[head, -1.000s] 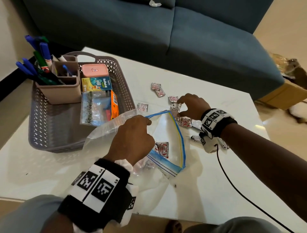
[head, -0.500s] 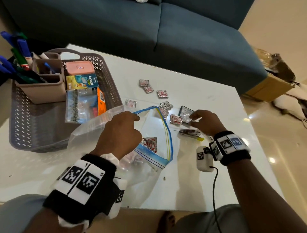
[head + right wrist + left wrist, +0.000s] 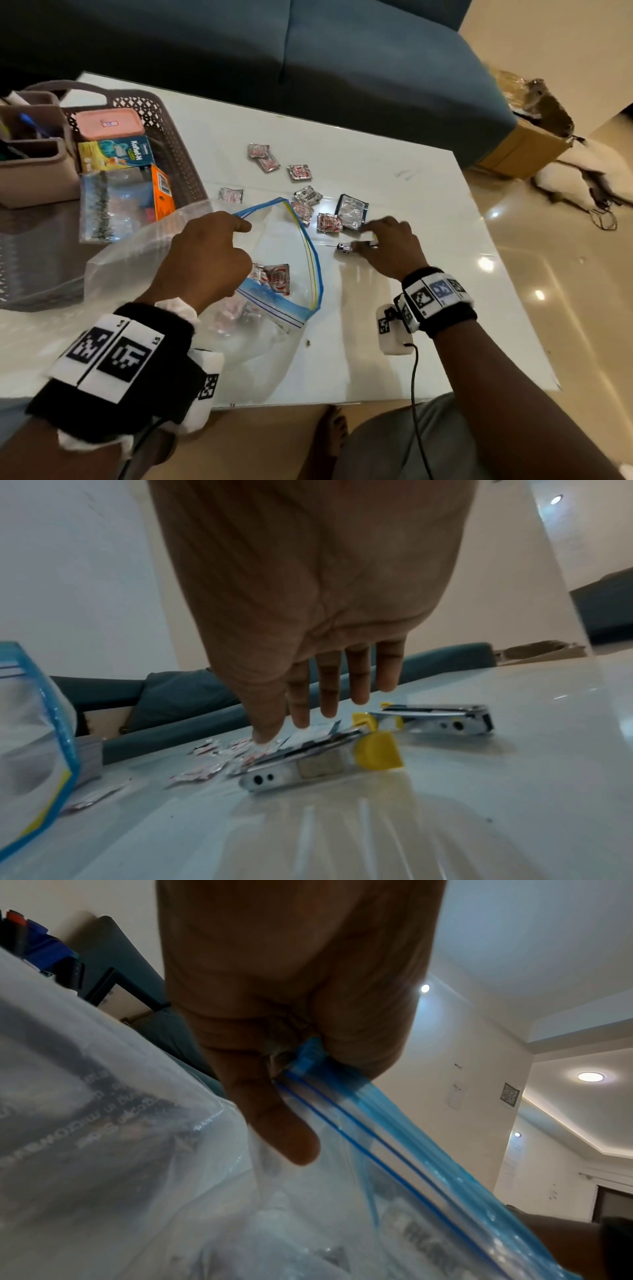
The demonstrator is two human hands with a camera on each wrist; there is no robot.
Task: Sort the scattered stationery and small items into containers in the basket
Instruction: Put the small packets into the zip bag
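The left hand (image 3: 202,255) pinches the blue zip edge of a clear zip bag (image 3: 281,240), holding its mouth open on the white table (image 3: 394,359); sachets lie inside. The right hand (image 3: 390,246), fingers straight and holding nothing, hovers over a metal stapler (image 3: 349,246) beside loose foil sachets (image 3: 329,222). The grey basket (image 3: 171,144) sits to the left.

Teal box (image 3: 116,153) in basket: "Koflet-H", upside down.
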